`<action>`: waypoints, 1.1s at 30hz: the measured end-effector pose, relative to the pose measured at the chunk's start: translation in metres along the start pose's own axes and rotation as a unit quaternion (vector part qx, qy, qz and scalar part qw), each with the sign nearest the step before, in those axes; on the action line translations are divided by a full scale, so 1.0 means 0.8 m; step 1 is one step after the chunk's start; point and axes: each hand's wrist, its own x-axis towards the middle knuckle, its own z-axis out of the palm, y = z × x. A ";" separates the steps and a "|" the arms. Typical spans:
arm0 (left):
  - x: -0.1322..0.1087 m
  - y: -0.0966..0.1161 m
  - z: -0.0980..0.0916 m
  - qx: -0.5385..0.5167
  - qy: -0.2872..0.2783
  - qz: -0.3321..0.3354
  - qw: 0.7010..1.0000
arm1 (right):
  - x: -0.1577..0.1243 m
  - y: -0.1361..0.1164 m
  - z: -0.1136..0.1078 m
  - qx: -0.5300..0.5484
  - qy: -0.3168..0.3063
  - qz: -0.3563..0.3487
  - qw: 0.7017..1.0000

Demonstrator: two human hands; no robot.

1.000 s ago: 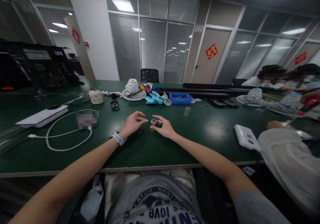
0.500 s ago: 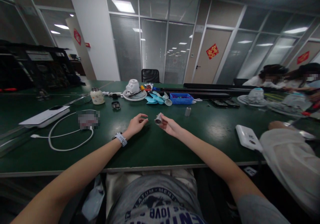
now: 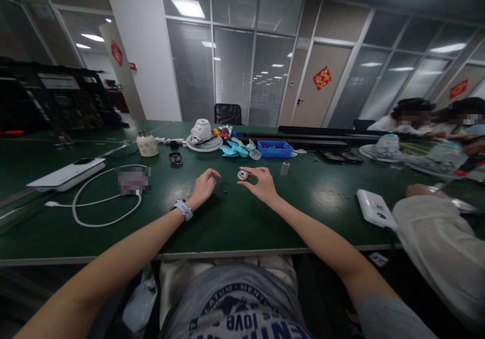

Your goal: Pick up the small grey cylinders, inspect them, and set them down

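My right hand (image 3: 260, 183) pinches a small round metal part (image 3: 242, 175) between thumb and fingertips, held a little above the green table (image 3: 235, 218). My left hand (image 3: 204, 183), with a watch (image 3: 182, 209) on the wrist, rests on the table to the left of it with fingers curled in a pinch; what they hold, if anything, is too small to make out. A tiny dark piece (image 3: 226, 192) lies on the table between my hands. A small grey cylinder (image 3: 284, 168) stands to the right.
A white fan body on its grille (image 3: 202, 137), pale blue fan blades (image 3: 237, 149), a blue tray (image 3: 275, 148) and a jar (image 3: 146, 143) lie at the back. A white device (image 3: 66, 173) with a white cable (image 3: 102, 202) is at left. Another white device (image 3: 375, 208) and other people are at right.
My right hand has lifted the round metal part off the table and turned it, now holding it higher and farther away. My left hand has drawn slightly back to the left.
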 end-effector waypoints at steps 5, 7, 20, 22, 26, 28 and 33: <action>0.000 -0.001 0.000 0.000 -0.004 -0.003 1.000 | 0.014 0.006 -0.026 -0.166 0.005 -0.119 0.979; 0.001 -0.002 0.001 0.007 -0.004 -0.005 1.000 | 0.026 0.021 -0.047 -0.217 0.069 -0.112 0.967; 0.003 -0.003 0.001 0.087 -0.012 -0.023 0.996 | 0.020 0.204 -0.148 -0.257 0.243 0.293 0.888; 0.003 -0.003 0.000 0.091 -0.013 -0.024 0.995 | 0.015 0.213 -0.144 -0.240 0.221 0.322 0.889; 0.003 -0.002 0.001 0.087 -0.016 -0.019 0.996 | 0.016 0.210 -0.143 -0.234 0.219 0.339 0.885; 0.003 -0.001 0.000 0.084 -0.016 -0.018 0.996 | 0.022 0.194 -0.141 -0.278 0.260 0.300 0.875; 0.002 -0.001 0.001 0.081 -0.019 -0.017 0.996 | 0.035 0.111 -0.098 -0.300 0.248 0.069 0.918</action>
